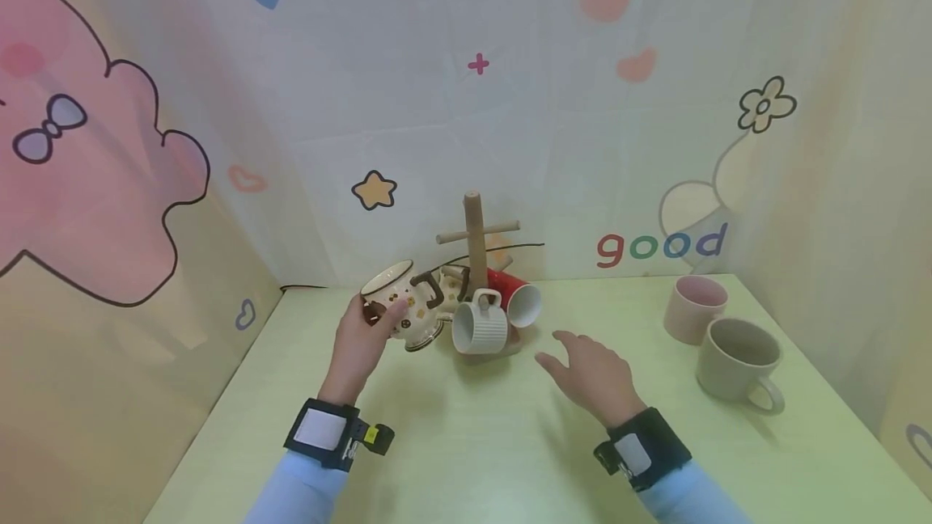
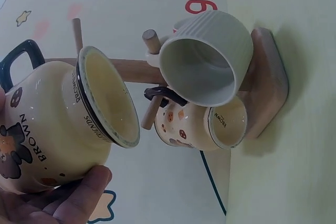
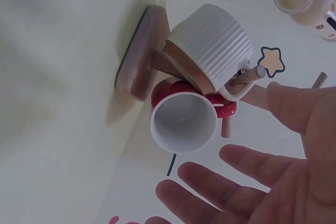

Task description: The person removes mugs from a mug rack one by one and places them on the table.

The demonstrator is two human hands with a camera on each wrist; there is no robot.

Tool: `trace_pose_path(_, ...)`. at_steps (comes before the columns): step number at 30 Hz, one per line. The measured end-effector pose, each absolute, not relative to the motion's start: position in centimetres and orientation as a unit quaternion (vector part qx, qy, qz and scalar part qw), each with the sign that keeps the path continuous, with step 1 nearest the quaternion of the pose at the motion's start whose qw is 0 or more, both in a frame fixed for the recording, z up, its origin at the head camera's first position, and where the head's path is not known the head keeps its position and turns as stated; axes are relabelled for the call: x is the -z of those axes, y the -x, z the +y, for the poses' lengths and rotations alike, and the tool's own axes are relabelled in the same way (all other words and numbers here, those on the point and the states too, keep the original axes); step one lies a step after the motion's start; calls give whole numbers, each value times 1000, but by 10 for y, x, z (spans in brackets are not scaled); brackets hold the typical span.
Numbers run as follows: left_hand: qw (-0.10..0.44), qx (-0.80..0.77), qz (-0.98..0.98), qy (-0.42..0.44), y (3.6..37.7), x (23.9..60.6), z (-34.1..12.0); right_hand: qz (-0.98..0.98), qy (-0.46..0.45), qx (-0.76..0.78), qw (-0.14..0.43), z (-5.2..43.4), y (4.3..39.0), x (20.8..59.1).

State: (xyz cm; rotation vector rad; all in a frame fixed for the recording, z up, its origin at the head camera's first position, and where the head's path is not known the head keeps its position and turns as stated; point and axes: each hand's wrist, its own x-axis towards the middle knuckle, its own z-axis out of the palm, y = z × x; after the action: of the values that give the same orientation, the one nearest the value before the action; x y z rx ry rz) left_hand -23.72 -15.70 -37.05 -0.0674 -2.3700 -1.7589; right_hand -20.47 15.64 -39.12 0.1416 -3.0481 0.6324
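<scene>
- The left hand (image 1: 362,340) held a cream mug with brown bears (image 1: 401,307), fingers curled around its round body. The mug was tipped on its side, up off the table, just left of the wooden mug tree (image 1: 476,242).
- The right hand (image 1: 593,373) hovered over the green table (image 1: 466,443) with its fingers spread apart, holding nothing. It was near the tree's right side.
- A white ribbed mug (image 1: 480,324), a red mug (image 1: 519,295) and a second cream mug (image 2: 202,123) hung on the tree's low pegs. The top pegs were bare.
- A pink cup (image 1: 695,308) and a grey mug (image 1: 740,363) stood close together near the table's right edge, well apart from the tree.
- The table in front of both hands was open.
</scene>
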Motion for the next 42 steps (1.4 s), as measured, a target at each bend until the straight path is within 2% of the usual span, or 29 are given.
trace_pose_path(12, 136, 554, -821, 19, 209, 391, -147, -971, -45, -236, 23, 167, 179, 413)
trace_pose_path(19, 166, 535, -827, 52, 196, 400, -136, -966, -49, -251, 31, 171, 169, 418)
trace_pose_path(28, 137, 521, -838, 87, 188, 408, -116, -966, -57, -251, 16, 170, 165, 415)
trace_pose_path(38, 115, 487, -853, 149, 179, 421, -94, -966, -61, -243, -66, 155, 161, 398)
trace_pose_path(42, 96, 479, -857, 164, 175, 426, -85, -964, -69, -245, -81, 149, 158, 391)
